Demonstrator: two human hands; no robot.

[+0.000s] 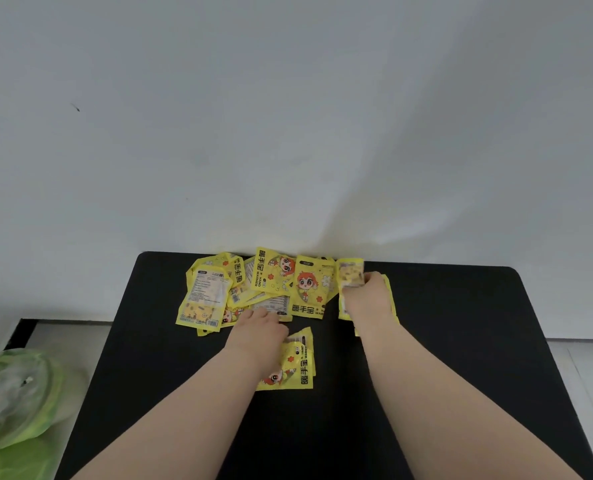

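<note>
On a black table [461, 341] set against a white wall [288, 133], we work at a pile [253, 285] of yellow hand-warmer packets. It lies along the far edge, touching the wall. Some packets show a cartoon figure with orange hair. Others lie face down with printed labels up, and all overlap at loose angles.

Our left hand [260, 327] is at the near edge of the pile, its fingertips [260, 315] on a face-down packet [274, 303]. Whether they pinch it or only press it, we cannot tell. Under that wrist, nearer to us and just apart from the pile, a lone packet [300, 362] lies face up on the table.

Our right hand [367, 296] is at the right end of the pile, back of the hand up. Its fingers are curled round a stack [350, 278] of packets, and more yellow shows beneath the hand. Both forearms are bare.

Off the table at lower left, a green and clear plastic bag [14, 393] sits on a pale surface.
</note>
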